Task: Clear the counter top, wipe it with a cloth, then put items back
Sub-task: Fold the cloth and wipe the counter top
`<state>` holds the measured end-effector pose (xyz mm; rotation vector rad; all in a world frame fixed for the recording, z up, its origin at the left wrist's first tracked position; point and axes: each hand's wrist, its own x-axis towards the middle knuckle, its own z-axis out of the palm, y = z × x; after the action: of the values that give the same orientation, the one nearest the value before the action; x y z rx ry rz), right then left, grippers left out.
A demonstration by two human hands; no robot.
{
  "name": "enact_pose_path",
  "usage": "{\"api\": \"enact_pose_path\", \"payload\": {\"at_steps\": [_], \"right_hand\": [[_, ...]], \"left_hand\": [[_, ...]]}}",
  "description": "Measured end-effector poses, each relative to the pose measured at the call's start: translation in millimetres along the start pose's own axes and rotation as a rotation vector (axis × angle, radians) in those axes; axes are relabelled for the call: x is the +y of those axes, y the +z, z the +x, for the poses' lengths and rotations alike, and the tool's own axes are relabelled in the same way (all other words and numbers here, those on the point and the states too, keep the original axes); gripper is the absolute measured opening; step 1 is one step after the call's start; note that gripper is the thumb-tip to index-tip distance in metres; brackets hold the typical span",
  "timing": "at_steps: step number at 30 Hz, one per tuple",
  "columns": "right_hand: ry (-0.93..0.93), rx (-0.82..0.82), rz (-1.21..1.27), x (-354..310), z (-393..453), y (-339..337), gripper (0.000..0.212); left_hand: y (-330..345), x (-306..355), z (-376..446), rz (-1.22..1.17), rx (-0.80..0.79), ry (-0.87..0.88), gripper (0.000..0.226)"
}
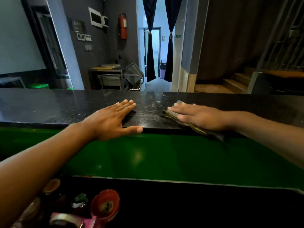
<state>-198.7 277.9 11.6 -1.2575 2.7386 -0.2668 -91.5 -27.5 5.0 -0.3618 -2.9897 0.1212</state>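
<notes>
Currently the wiping step is judged to be in hand: the black worktop (49, 106) across the middle of the frame carries no loose items in view, and a dark cloth (189, 125) with a yellow stripe lies on it at centre right. The right hand (197, 115) lies flat on the cloth, fingers straight and together, pressing it to the stone; its outline is blurred. The left hand (111, 119) rests spread on the bare surface at centre, palm down, thumb hooked over the near edge, holding nothing.

Pale specks and smears show between the two hands, so that patch appears unwiped. The next move calls for steady downward pressure and a sweep of the cloth toward frame left, with the left hand lifted clear of its path.

Edges: the cloth's near corner overhangs the front edge above the green panel (164, 158), and could slip off. The far edge is straight and unguarded. Open surface runs well to left and right.

At lower left, on a lower ledge, sit a red ashtray (105, 205), a tape roll (65, 218) and jars (51, 186), presumably the removed items awaiting return.
</notes>
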Motion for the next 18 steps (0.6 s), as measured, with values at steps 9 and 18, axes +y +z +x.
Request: {"api": "enact_pose_path", "payload": {"at_steps": [9,18], "right_hand": [[0.561,0.069,-0.044,70,10,-17,0.069],[0.055,0.024,0.005,-22,-15,6,0.057]], "left_hand": [[9,-11,1,-0.027,0.055,0.040,0.100],[-6,-68,12,-0.346,-0.001,-0.303,0.107]]}}
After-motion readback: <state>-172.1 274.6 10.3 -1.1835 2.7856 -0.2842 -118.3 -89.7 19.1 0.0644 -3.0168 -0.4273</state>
